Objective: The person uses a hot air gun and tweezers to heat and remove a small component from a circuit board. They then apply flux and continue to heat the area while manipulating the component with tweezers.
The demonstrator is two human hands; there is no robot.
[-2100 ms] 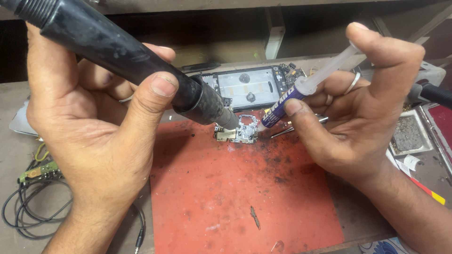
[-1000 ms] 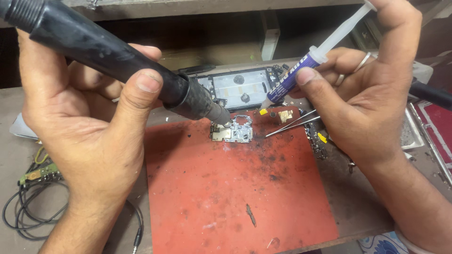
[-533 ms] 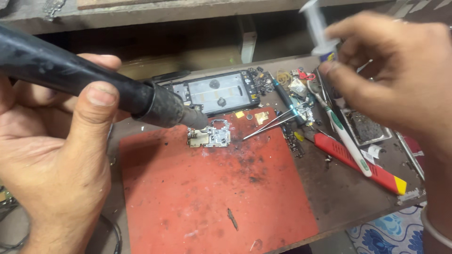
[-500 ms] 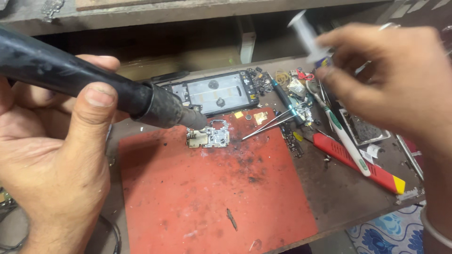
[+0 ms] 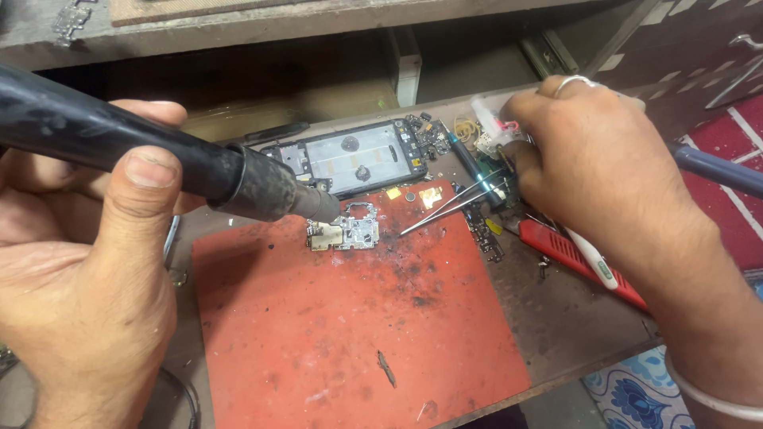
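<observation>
Left hand [image 5: 79,278] wraps black hot-air handle [image 5: 143,155]; long axis slants down-right, nozzle just above circuit board [image 5: 346,234] on red mat [image 5: 358,334]. Right hand [image 5: 604,167], farther right, pinches syringe [image 5: 494,127].

Phone repair workshop: stained red mat [image 5: 358,334], opened phone [image 5: 350,159], tweezers [image 5: 453,208].

A matt black plastic hot-air wand [image 5: 159,163] hangs over a shiny metal circuit board [image 5: 350,234] on a scorched, matt red mat [image 5: 342,342].
</observation>
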